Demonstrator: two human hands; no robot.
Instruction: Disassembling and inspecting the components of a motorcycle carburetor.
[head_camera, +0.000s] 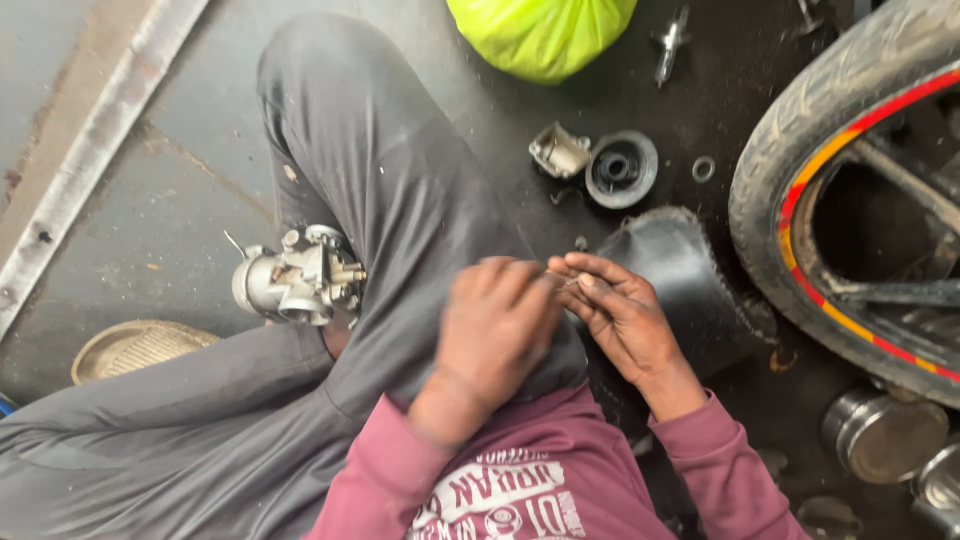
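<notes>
My left hand (495, 330) and my right hand (625, 320) meet over my grey-trousered knee (400, 190). Their fingertips pinch a small thin part (566, 284) between them; it is too small and blurred to tell what it is. My left hand is motion-blurred and curled, and my right hand's fingers point left towards it. A silver carburettor (297, 280) rests on the floor against my leg, to the left of both hands and apart from them.
A motorcycle wheel (840, 200) with a red and yellow rim stripe stands at the right. A black rubber piece (690, 270) lies beside my right hand. A small metal housing (559, 150), a round black cap (622, 168), a ring (703, 168), a green bag (540, 35) and metal cylinders (885, 435) lie about.
</notes>
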